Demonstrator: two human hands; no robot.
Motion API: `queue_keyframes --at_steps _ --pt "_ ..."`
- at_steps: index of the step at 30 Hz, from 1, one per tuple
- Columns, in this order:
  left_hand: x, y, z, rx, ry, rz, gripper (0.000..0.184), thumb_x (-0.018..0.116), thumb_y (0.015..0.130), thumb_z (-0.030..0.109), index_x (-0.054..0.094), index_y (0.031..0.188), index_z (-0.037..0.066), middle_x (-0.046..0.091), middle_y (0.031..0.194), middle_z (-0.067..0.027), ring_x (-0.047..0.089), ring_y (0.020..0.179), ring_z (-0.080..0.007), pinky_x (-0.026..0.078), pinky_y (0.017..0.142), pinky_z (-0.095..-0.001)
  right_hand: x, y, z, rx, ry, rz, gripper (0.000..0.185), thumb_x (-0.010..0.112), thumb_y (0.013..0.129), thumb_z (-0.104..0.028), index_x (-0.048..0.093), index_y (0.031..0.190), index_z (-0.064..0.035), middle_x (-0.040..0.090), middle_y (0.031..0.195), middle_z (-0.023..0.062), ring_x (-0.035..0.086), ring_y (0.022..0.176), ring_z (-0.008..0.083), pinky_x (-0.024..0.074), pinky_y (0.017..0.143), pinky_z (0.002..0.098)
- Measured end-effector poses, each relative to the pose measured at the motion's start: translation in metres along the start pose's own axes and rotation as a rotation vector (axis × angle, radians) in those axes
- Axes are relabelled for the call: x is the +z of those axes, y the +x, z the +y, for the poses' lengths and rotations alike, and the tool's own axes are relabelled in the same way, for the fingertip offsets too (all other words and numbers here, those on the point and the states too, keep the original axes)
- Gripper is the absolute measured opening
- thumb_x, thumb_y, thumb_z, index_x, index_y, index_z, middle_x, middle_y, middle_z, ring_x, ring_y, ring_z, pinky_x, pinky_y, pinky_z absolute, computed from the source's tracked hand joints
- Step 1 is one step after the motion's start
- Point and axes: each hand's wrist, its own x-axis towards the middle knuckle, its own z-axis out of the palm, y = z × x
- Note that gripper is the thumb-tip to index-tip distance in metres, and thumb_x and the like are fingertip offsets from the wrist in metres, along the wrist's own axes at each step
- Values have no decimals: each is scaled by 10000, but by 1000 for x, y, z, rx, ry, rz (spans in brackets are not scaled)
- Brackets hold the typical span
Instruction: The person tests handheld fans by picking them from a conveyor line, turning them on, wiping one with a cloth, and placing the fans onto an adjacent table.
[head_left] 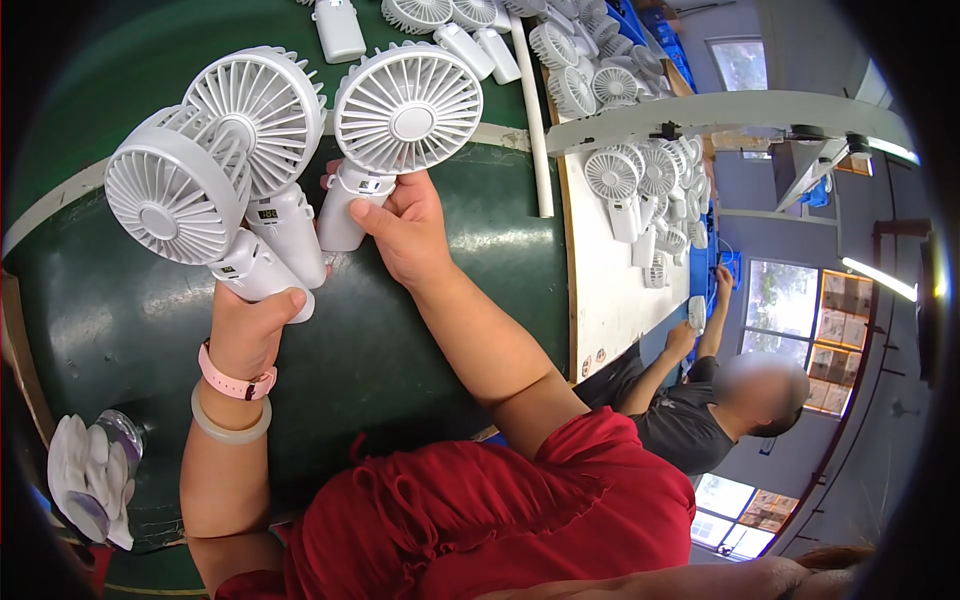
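Observation:
My left hand (252, 322) is closed around the handle of a white handheld fan (165, 195), its round grille tilted to the left. Right behind it is a second white fan (252, 120) with digits lit on a small display; whether my left fingers also hold this one I cannot tell. My right hand (412, 228) grips a third white fan (410, 112) by the handle, thumb on the front near its small display. All three are raised above the green tabletop (400, 350), with their handles close together.
More white fans (455, 40) lie at the far edge, near a white pole (533, 120). Many others stand on a pale side table (590, 290). White gloves (85, 480) rest at the lower left. A co-worker (690, 420) on the right holds a fan.

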Motion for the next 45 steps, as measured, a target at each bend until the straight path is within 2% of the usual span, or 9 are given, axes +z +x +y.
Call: queue_keyframes --at_steps 12,18,21,27,29,35,37,43,45 --pt "-2 0 0 -63 -2 -53 900 694 612 132 191 1356 84 416 1237 -145 437 1148 -280 448 886 -445 0 -2 0 -18 19 7 569 623 780 -93 318 1258 -56 514 1147 146 527 1037 246 412 912 395" --pt "-2 0 -1 8 -8 -6 893 691 609 121 195 1351 88 409 1242 -148 431 1151 -282 436 896 -452 1 -6 1 -170 -72 2 577 600 778 -126 296 1257 -18 502 1148 160 516 1046 241 396 914 381" --pt "-1 1 0 25 -14 10 889 690 607 119 200 1347 86 406 1242 -147 427 1153 -280 433 899 -454 -4 -10 -1 -146 -103 -100 616 597 784 -78 256 1295 -20 435 1220 106 456 1105 190 350 950 327" --pt "-4 0 -3 11 -25 13 891 697 596 119 211 1341 89 404 1244 -140 426 1153 -279 433 899 -461 -3 -12 2 -188 -207 -55 547 580 785 -100 312 1248 14 510 1145 161 530 1036 239 400 907 360" --pt "-6 -1 -4 3 -21 21 893 699 592 116 213 1340 90 401 1247 -139 425 1154 -280 432 899 -465 -3 -13 0 -167 -169 -87 512 577 776 -45 353 1231 24 460 1182 98 448 1084 163 350 927 305" --pt "-6 -2 -3 2 -20 -29 909 710 589 106 204 1343 94 370 1281 -141 411 1168 -292 424 908 -491 2 -16 -1 -205 -271 -49 420 570 772 -4 430 1165 44 502 1129 96 483 1030 174 374 892 297" --pt "-1 -2 -3 62 -64 8 823 701 578 69 288 1289 40 462 1171 -124 514 1044 -282 449 868 -426 3 -15 -1 -219 -288 -51 415 573 774 -8 431 1160 50 505 1126 99 486 1027 176 378 888 298" --pt "2 -4 3 -2 -32 2 836 709 583 105 276 1296 40 449 1197 -142 496 1071 -278 452 867 -421 6 -16 -8 -269 -359 -63 394 579 793 -27 434 1146 70 525 1098 124 499 1012 185 392 870 303" --pt "2 -4 3 8 -30 -13 850 714 581 126 270 1300 40 442 1206 -145 495 1072 -279 451 871 -419 8 -17 -8 -207 -282 -65 447 571 808 -26 375 1200 62 506 1128 134 489 1038 183 388 884 302"
